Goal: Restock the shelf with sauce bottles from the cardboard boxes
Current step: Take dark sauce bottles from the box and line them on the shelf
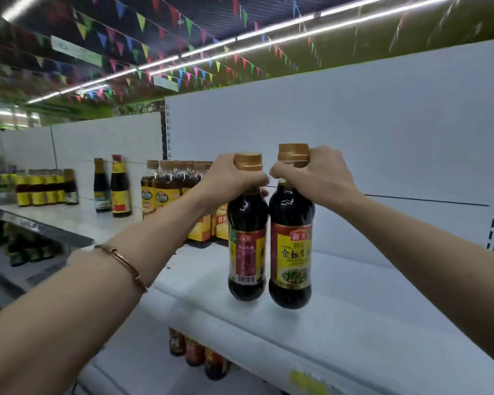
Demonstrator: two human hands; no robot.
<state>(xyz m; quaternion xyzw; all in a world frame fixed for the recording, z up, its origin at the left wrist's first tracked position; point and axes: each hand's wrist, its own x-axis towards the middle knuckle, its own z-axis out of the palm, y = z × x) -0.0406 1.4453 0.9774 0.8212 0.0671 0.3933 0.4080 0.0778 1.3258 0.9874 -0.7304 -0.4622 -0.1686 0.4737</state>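
Two dark sauce bottles with gold caps hang side by side just above the white shelf (354, 317). My left hand (231, 181) grips the neck of the left bottle (247, 246), whose label shows a barcode. My right hand (317, 175) grips the neck of the right bottle (291, 252), which has a red and yellow label. The two bottles touch or nearly touch at the shoulders. Both bottoms are over the shelf's front part, slightly tilted. No cardboard box is in view.
A group of yellow-labelled bottles (177, 195) stands on the shelf behind my left wrist. Two taller dark bottles (113, 186) and a row of small ones (40, 189) stand farther left. More bottles (200, 354) sit on the shelf below. The white back panel (354, 132) is behind.
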